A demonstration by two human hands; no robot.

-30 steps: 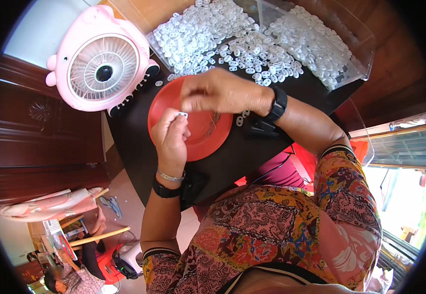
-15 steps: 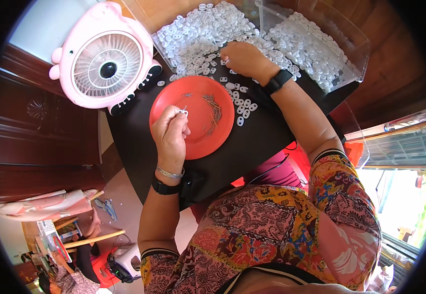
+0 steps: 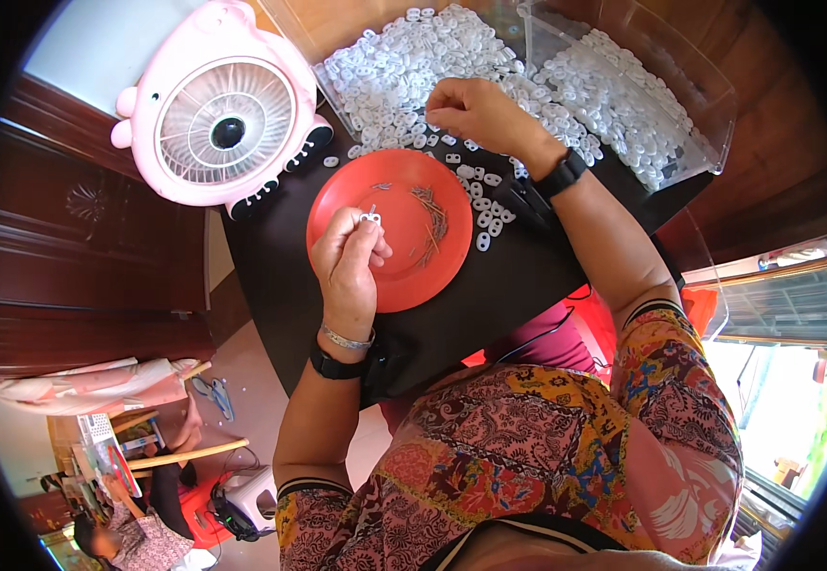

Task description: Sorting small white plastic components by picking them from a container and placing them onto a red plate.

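My left hand [image 3: 349, 266] is closed in a pinch over the left part of a red plate [image 3: 399, 297]. Between its thumb and forefinger sits a small white plastic piece with two holes [image 3: 370, 219], and a thin pin sticks up from it. Several thin metal pins [image 3: 432, 214] lie on the plate. My right hand [image 3: 489, 114] hovers beyond the plate, at the near edge of a heap of white two-holed pieces [image 3: 413, 57]. Its fingers are curled together, and whatever is between them is hidden.
A clear plastic bin [image 3: 713, 157] holding more white pieces lies at the far right. Loose white pieces [image 3: 483, 209] are scattered right of the plate on the black table [image 3: 280, 314]. A pink fan [image 3: 161, 181] stands at the far left. Another person [image 3: 142, 533] is at lower left.
The whole view has shifted a little, so the table things appear farther right. My right hand has drawn slightly left and nearer relative to the heap. My left hand keeps its pinch.
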